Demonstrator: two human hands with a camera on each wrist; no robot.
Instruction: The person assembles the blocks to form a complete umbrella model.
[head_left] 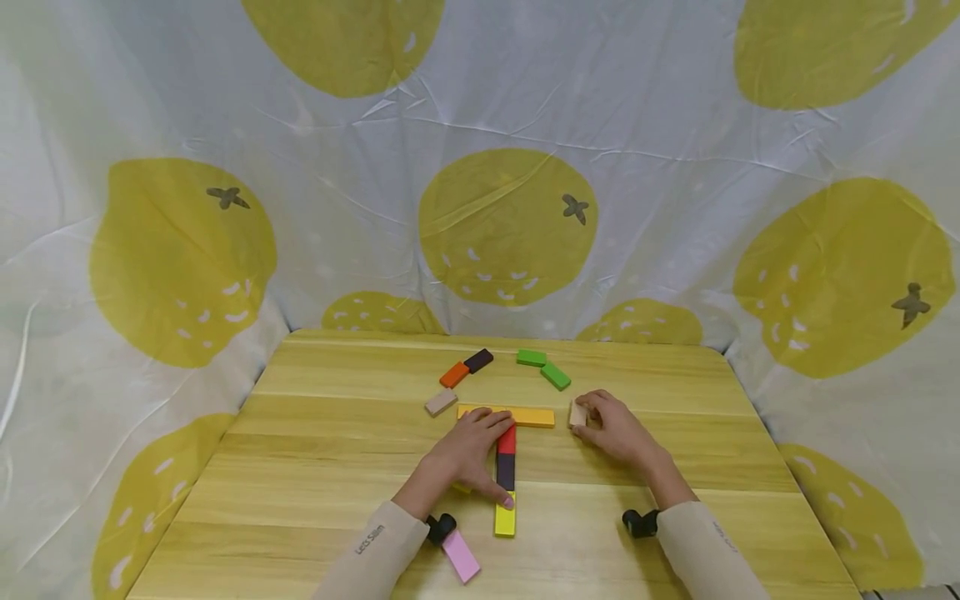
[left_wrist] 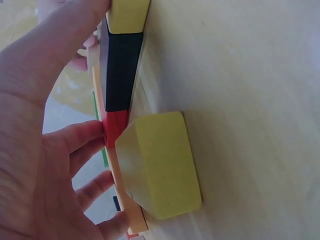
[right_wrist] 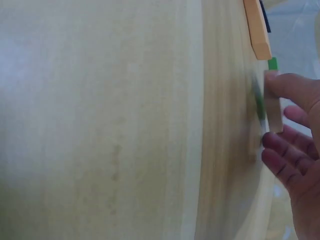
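My left hand (head_left: 467, 450) spreads over a straight column of blocks. Its thumb rests on the yellow block (head_left: 506, 522) at the near end. Past that lie a dark block (head_left: 506, 472) and a red block (head_left: 507, 439), which the fingertips touch near an orange bar (head_left: 536, 417) laid crosswise. In the left wrist view, another yellow block (left_wrist: 165, 165) sits beside the column, mostly hidden by the hand in the head view. Over to the right, my right hand (head_left: 618, 429) pinches a plain wooden block (right_wrist: 273, 107) between thumb and fingers, just beyond the bar's right end.
Behind the bar, an arc holds another plain wooden block (head_left: 441, 402), an orange block (head_left: 454, 375), a dark block (head_left: 478, 361) and two green blocks (head_left: 556, 376). A pink block (head_left: 461, 557) lies by the left sleeve. A lemon-print cloth (head_left: 510, 225) borders the table (head_left: 300, 500).
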